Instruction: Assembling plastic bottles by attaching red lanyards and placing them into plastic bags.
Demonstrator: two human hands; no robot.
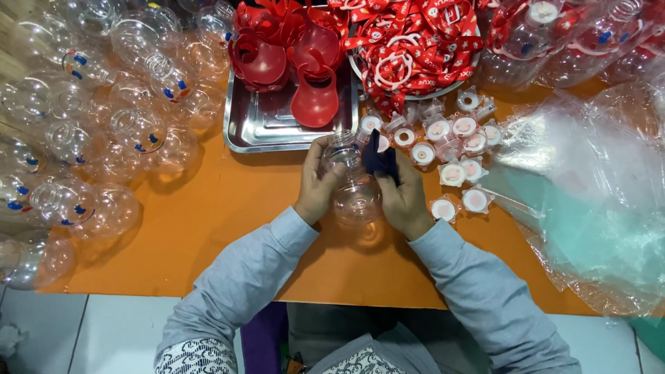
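I hold a clear plastic bottle (354,185) over the orange table (228,228), its open neck pointing away from me. My left hand (316,185) grips the bottle's left side. My right hand (404,194) presses a dark blue cloth (379,158) against the bottle's right side near the neck. Both sleeves are light grey.
Many clear bottles (104,118) are heaped at the left. A steel tray (267,128) holds red plastic pieces (305,62). A bowl of red straps (415,41) stands behind. White-and-clear caps (457,159) lie to the right, beside clear plastic bags (596,201).
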